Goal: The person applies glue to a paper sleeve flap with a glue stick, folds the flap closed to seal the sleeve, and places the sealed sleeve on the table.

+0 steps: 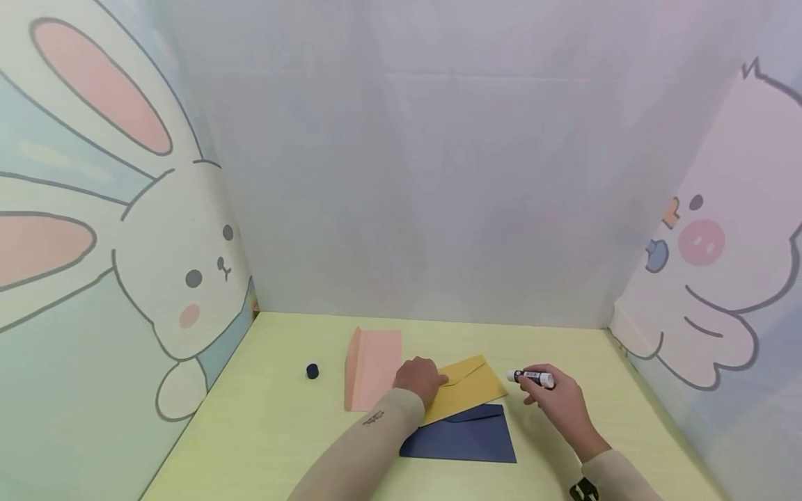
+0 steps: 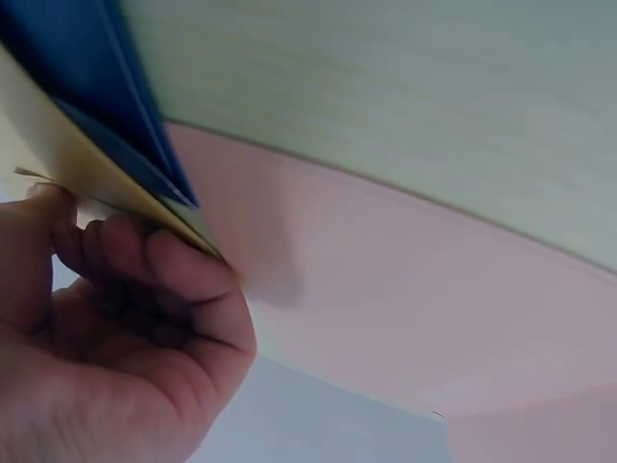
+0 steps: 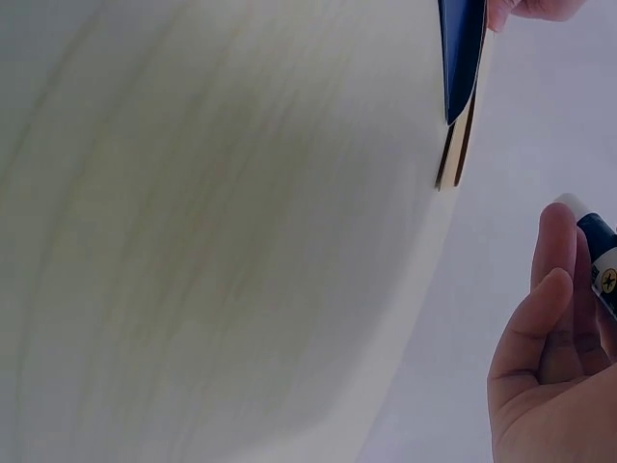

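Observation:
A yellow envelope (image 1: 470, 386) lies slanted, its flap side up, over the top edge of a dark blue envelope (image 1: 464, 438). At its left end my left hand (image 1: 418, 380) holds it, thumb on the flap, the other fingers curled; the left wrist view shows this thumb and the curled fingers (image 2: 193, 260) close up. To the right of the envelopes my right hand (image 1: 557, 400) grips a glue stick (image 1: 531, 378) between thumb and fingers, tilted nearly level above the table. Its white tip (image 3: 571, 204) is uncovered and apart from the paper.
A pink envelope (image 1: 381, 355) with its flap unfolded lies behind and left of the yellow one, partly under my left hand. Farther left stands a small dark cap (image 1: 312, 371). Cartoon-printed walls (image 1: 413, 195) enclose the pale yellow table (image 1: 250, 417) on three sides.

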`<state>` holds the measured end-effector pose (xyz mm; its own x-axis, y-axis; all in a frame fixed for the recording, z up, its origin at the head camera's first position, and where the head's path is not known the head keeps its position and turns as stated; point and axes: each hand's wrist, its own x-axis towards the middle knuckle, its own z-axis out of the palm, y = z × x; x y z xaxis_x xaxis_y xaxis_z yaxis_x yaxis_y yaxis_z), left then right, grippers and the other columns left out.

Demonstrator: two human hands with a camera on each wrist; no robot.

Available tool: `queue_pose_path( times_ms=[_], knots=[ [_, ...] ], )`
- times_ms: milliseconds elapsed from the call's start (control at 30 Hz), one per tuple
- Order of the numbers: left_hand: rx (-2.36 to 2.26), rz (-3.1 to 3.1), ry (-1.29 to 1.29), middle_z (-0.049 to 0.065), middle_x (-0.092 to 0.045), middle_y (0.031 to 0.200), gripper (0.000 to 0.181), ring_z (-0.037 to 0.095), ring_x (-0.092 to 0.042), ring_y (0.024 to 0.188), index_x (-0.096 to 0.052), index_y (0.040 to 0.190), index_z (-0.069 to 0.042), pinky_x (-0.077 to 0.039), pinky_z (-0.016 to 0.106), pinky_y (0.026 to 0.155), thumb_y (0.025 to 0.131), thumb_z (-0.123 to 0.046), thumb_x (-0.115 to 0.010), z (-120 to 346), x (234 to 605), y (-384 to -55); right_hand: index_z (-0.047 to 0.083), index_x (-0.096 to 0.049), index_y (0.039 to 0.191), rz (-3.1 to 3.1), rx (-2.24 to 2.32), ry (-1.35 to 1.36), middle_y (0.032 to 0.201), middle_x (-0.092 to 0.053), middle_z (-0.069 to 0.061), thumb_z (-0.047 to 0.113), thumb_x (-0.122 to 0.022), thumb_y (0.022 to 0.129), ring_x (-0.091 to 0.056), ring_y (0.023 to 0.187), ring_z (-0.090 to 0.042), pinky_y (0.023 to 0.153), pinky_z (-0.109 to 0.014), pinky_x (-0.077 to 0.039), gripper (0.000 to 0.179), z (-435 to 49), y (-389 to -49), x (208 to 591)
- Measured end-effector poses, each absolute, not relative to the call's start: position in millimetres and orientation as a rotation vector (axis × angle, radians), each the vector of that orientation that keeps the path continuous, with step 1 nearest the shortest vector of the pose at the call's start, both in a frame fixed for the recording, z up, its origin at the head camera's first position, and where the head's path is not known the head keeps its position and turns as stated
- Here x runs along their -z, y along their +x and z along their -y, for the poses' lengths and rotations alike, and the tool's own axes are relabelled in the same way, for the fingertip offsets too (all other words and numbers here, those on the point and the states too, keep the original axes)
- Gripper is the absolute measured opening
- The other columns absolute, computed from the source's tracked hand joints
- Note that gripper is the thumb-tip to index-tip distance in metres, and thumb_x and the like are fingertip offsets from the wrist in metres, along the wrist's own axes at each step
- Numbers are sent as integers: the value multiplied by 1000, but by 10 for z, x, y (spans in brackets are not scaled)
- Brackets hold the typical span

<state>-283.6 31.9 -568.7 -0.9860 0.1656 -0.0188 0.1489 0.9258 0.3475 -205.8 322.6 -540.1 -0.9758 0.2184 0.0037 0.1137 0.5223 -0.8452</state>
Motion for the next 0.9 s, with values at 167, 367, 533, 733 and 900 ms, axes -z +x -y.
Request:
queue_pose_path(
  times_ms=[167,367,533,733,900],
  knots=[
    [-544,-3017,273,4,-75,78,39,18,-62,64,-81,85,-9,-63,38,71,106,-41,-89,-299,5717,-2871,2,-77,142,2650,-1467,-296,110,-91,-12,35,-87,110,-83,78,-10,71,-26,-57,48,-3234,-2043,5396],
    [-576,-3002,302,6,-81,85,28,21,-70,68,-81,88,-8,-65,39,72,104,-27,-93,-240,5682,-2896,2,-77,141,2650,-1464,-303,108,-91,-8,33,-88,110,-83,77,-10,72,-26,-58,46,-3237,-2033,5399],
    [-569,-2978,315,6,-81,86,29,23,-75,73,-79,85,-9,-68,41,75,104,-26,-93,-216,5601,-2874,1,-77,142,2653,-1469,-307,109,-92,-9,33,-88,110,-83,77,-10,71,-26,-57,46,-3233,-2024,5381],
    [-621,-2925,340,2,-67,73,38,18,-60,63,-71,78,-10,-56,34,65,104,-26,-92,-182,5593,-2928,2,-77,142,2643,-1466,-297,109,-91,-10,34,-88,109,-83,77,-10,71,-26,-58,46,-3222,-2023,5366],
    [-673,-2837,300,-3,-40,61,55,16,-41,54,-49,65,-18,-35,33,57,106,-34,-83,-149,5588,-3001,2,-77,142,2638,-1483,-295,111,-91,-11,34,-88,109,-84,78,-11,72,-26,-58,47,-3199,-2030,5383]
  ],
)
